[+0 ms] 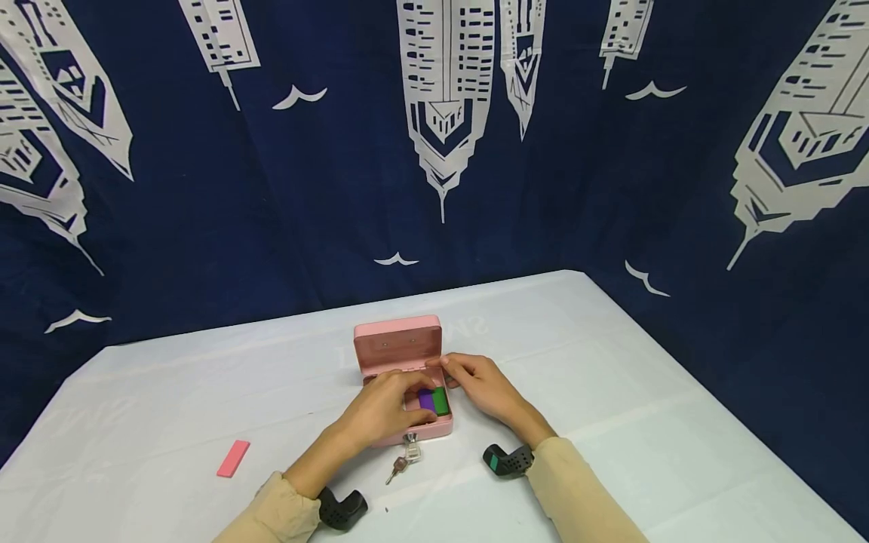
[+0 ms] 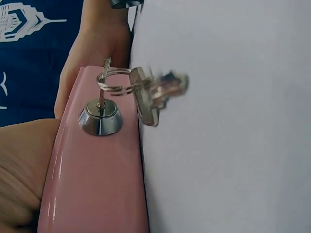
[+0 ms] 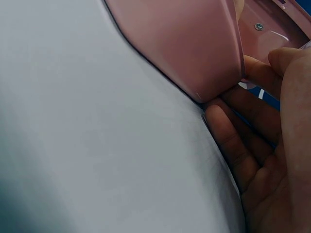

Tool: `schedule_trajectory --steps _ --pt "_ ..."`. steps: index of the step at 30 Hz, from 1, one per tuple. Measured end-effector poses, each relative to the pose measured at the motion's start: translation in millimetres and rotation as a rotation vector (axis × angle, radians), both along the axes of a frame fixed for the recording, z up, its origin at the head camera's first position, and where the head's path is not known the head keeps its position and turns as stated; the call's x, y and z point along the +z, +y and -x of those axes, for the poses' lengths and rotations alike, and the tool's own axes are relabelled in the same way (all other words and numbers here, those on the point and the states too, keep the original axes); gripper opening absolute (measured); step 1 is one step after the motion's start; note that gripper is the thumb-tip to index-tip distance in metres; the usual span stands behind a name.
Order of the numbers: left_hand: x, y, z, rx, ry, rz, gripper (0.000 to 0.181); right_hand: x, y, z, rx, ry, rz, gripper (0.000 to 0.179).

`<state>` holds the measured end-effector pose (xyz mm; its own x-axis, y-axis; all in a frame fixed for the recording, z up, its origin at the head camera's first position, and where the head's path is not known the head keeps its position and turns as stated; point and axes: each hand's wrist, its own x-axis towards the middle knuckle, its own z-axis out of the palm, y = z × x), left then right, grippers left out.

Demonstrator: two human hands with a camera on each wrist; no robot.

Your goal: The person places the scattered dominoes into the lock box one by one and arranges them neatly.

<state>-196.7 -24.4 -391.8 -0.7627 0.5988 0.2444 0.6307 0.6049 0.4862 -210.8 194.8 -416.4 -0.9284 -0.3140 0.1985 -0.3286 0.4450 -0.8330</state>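
A pink metal cash box [image 1: 422, 434] stands on the table with its lid [image 1: 398, 345] raised. Inside, a purple block [image 1: 426, 400] lies beside a green block [image 1: 440, 402]. My left hand [image 1: 380, 407] reaches into the box, thumb and fingers bent about the two ends of the green block; part of the purple one is hidden under it. At the back right corner, my right hand [image 1: 483, 385] touches the box with its fingers fairly straight, as the right wrist view shows. A key sits in the front lock [image 2: 101, 119], with more keys [image 2: 155, 92] hanging from its ring.
On the table [image 1: 170, 407], left of the box, lies a flat pink block [image 1: 234, 458]. Black wrist devices [image 1: 342, 509] sit at both cuffs. A dark blue cloth [image 1: 326, 196] with white building prints hangs behind the table.
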Motion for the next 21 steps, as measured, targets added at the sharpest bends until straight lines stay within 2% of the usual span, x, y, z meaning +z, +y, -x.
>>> schedule_trajectory --steps 4,8,11,14,18,21 --pt "5.7 -4.6 0.6 -0.042 -0.014 -0.031 0.037 -1.0 0 0.7 0.006 -0.008 0.014 0.038" --pt "19.1 -18.1 -0.1 -0.083 -0.03 -0.055 0.033 -0.3 0 1.0 0.023 0.004 0.026 0.038" --pt "32.2 -33.6 -3.2 -0.086 -0.032 -0.023 0.032 0.1 1 0.4 0.021 0.011 0.029 0.038" --pt "45.0 -51.7 -7.1 -0.102 -0.044 0.048 0.034 0.5 1 0.1 0.02 0.011 0.031 0.038" --pt "58.4 -71.8 -9.9 -0.137 -0.087 0.131 0.034 0.7 1 -0.6 0.014 0.008 0.025 0.038" --pt "66.4 -81.0 -10.4 -0.136 -0.116 0.16 0.034 1.0 1 -0.9 0.014 0.008 0.024 0.038"
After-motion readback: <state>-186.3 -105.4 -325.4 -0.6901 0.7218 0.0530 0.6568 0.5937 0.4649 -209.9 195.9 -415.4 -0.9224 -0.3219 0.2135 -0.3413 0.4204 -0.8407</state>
